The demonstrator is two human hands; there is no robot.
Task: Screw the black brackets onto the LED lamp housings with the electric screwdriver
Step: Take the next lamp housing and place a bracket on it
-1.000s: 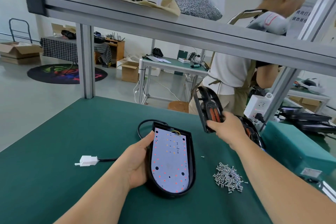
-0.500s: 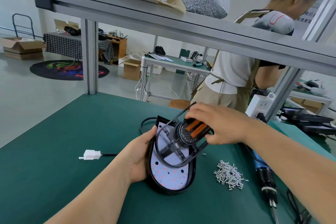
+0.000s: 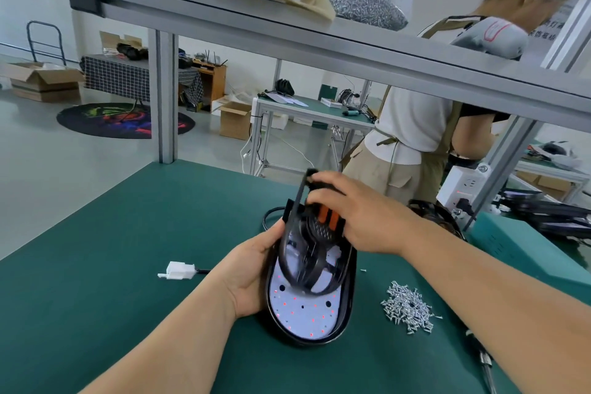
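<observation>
Evidently we are early: our left hand grips the LED lamp housing on the worktop, our right hand holds the black bracket tilted over it; seating, screws and the electric screwdriver remain ahead

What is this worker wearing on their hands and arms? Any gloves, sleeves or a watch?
Nothing that shows. The left hand and right hand are bare, with no gloves, rings or tape visible. The left forearm and right forearm are uncovered up to the picture's edge: no sleeves, no watch or wrist strap, no cables attached.
</observation>
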